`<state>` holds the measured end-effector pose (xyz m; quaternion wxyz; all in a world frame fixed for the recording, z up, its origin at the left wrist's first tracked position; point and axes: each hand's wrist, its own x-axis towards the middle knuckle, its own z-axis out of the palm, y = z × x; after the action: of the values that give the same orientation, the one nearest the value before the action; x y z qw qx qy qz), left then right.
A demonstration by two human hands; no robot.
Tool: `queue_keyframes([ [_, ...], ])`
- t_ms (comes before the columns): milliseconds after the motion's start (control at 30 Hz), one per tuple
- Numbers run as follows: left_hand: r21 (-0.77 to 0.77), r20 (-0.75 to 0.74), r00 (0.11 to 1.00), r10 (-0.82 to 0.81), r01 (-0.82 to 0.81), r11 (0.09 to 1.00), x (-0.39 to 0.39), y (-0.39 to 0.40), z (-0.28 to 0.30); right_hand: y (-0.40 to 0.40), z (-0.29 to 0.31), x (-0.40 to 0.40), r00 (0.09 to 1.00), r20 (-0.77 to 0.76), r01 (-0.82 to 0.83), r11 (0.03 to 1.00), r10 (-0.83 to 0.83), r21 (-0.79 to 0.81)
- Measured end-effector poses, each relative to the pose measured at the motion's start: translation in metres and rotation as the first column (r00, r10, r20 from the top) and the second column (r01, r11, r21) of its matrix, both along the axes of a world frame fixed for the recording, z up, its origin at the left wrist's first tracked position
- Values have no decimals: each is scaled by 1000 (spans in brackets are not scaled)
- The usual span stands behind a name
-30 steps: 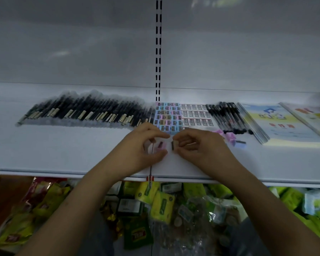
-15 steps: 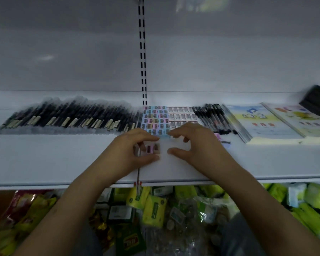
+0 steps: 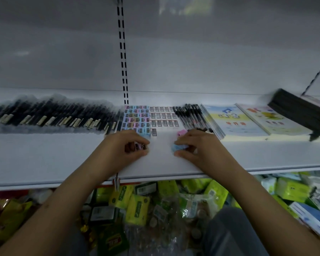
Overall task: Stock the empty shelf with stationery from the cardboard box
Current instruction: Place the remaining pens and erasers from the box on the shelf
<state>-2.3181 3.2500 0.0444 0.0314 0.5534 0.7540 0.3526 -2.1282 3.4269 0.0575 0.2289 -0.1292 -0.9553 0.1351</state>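
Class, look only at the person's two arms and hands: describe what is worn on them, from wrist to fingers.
Both forearms are bare to the bottom edge of the picture, with no sleeves showing. The left hand and right hand wear no gloves, and no watch, bracelet or ring shows on either.

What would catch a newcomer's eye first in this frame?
Two hands at the shelf's front: the left hand grips a small pink eraser, the right hand a blue one. Behind them lies a colourful eraser grid, with a long row of black pens leftward.
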Motion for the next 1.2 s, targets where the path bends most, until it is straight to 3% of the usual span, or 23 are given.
queue_keyframes([
  [200, 1, -52, 999, 2, -2, 1000, 3, -1, -2, -6, 15, -22, 979, 155, -145, 988, 134, 62],
  [400, 13, -51, 998, -20, 20, 1000, 4, -1, -4, 2, 20, -40, 952, 263, -112, 979, 154, -168],
  [567, 1, -82, 996, -37, 37, 999, 5, -1, -5, 10, 27, -55, 935, 318, -105, 979, 157, -177],
  [700, 0, -85, 996, -29, 29, 1000, 5, -2, -5, 12, 29, -57, 934, 317, -109, 977, 163, -182],
  [833, 6, -79, 997, -18, 19, 1000, 4, -3, -5, 14, 28, -46, 965, 243, -80, 993, 98, -85],
  [967, 5, -88, 995, -39, 40, 999, 4, -3, -5, 9, 18, -22, 973, 187, -106, 983, 134, -153],
  [1200, 35, -104, 991, -79, 83, 996, 5, -3, -5, -12, 10, -31, 975, 160, -131, 982, 152, -136],
])
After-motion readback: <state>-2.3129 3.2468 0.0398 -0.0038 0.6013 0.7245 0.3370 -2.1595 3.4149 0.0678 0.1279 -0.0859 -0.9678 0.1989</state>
